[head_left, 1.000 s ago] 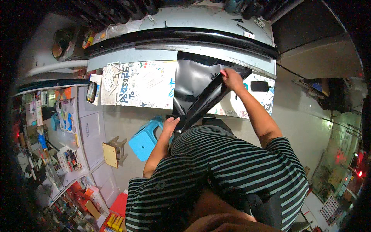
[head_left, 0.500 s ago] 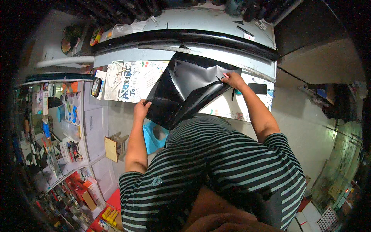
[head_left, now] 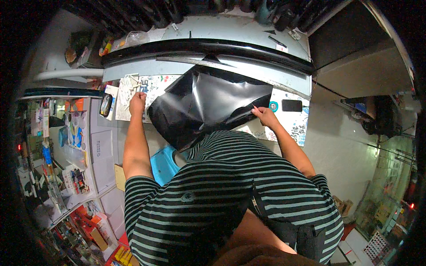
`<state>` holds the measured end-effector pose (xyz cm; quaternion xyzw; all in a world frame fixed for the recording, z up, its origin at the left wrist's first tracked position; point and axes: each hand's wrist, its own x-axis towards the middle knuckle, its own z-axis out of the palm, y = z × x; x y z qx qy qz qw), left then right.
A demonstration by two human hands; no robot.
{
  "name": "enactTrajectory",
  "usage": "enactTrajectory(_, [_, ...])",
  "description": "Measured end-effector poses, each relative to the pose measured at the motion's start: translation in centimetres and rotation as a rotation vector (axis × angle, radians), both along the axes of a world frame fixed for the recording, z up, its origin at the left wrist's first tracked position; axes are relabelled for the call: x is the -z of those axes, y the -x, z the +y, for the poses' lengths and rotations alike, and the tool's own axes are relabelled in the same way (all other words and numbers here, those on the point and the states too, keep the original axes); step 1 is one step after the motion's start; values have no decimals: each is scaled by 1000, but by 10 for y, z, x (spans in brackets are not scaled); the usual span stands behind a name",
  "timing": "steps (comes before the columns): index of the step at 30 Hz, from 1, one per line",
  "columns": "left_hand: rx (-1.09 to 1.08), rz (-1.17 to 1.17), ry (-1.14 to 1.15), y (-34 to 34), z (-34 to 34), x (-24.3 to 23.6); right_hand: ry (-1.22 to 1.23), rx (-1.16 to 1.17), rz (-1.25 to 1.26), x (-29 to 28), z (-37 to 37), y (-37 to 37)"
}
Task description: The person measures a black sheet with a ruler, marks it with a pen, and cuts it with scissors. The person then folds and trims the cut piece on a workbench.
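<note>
A large glossy black sheet of film (head_left: 213, 95) lies creased across the table, its near edge against my striped shirt. My left hand (head_left: 137, 104) is apart from the sheet, just past its left side. Its fingers are closed over a pile of thin pale strips (head_left: 128, 84), and what they hold is hidden. My right hand (head_left: 266, 116) is at the sheet's near right edge, its fingers closed round a slim pinkish-red tool (head_left: 255, 107) whose kind I cannot make out. The tool's tip points toward the film.
A long black roll (head_left: 204, 49) spans the far side of the table, with a metal ruler (head_left: 191, 61) before it. A teal tape roll (head_left: 274, 106) and a black phone (head_left: 292, 105) lie right of my right hand. A blue stool (head_left: 164, 164) stands below the table's near edge.
My left hand has let go of the film's near left edge and moved up and left to the strips. My right hand has moved down toward me. The film now lies flatter, spread farther left.
</note>
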<state>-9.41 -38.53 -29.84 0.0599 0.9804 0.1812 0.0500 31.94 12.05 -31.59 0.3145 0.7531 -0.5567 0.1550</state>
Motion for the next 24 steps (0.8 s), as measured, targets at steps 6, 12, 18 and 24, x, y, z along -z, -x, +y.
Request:
enactTrajectory(6, [-168,111,-51,-5,-29,62,168,-116,-53,-8,-3,-21])
enactTrajectory(12, [-720,-59,-135,-170,-34,128,137,-94,37,-29,-7,-4])
enactTrajectory(18, [-886,-819,-943,-276,-30,128,168,-166,83,-59,-17,53])
enactTrajectory(24, [-748,-563,-839,-273,-30,96,256,-165,200,-96,-24,95])
